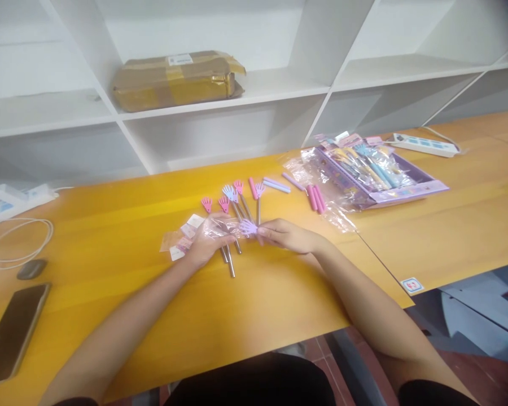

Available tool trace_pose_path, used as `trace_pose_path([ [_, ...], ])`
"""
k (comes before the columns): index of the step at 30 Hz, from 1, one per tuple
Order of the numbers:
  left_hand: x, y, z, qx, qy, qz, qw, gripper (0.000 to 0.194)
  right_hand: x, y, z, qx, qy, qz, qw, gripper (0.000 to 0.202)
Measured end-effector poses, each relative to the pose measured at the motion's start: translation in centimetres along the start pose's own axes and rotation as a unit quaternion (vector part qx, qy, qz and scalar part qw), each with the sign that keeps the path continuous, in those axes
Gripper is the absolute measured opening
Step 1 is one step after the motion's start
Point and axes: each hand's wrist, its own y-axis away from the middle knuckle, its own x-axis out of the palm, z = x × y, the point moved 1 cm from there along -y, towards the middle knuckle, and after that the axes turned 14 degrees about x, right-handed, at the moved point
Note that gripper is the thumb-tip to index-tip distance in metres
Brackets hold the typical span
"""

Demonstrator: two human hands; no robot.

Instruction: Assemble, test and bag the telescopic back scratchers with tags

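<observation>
My right hand (285,235) pinches a lilac hand-shaped back scratcher (248,227) near its head. My left hand (205,241) is closed on a clear plastic wrapper (220,227), which reaches toward the lilac head. Around and beneath my hands lie several more back scratchers with metal rods: a pink one (206,204), a light blue one (229,193) and a pale purple one (259,189) among them. Metal rod ends (232,269) stick out below my left hand. Printed cards in clear wrappers (182,246) lie just left of it.
Pink tubes (316,199) and lilac tubes (276,185) lie behind my right hand. A purple display box (406,194) of wrapped back scratchers stands right. A power strip (425,145), phone (14,332), mouse (31,269) and cable (51,237) are also on the table. A carton (173,84) sits on the shelf.
</observation>
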Motion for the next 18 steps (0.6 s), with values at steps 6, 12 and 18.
trace_pose_path([
  [6,0.23,-0.02,-0.27,-0.018,-0.013,0.015,1.000,0.062,0.02,0.02,0.07,-0.009,0.008,0.003,1.000,0.062],
  [12,0.23,-0.17,-0.30,0.006,-0.056,0.028,0.998,0.057,0.25,-0.36,0.18,-0.041,0.011,-0.019,0.999,0.061],
  [18,0.81,0.28,-0.21,-0.024,-0.053,0.042,0.997,0.049,0.63,-0.74,0.23,-0.065,0.027,-0.056,0.996,0.058],
])
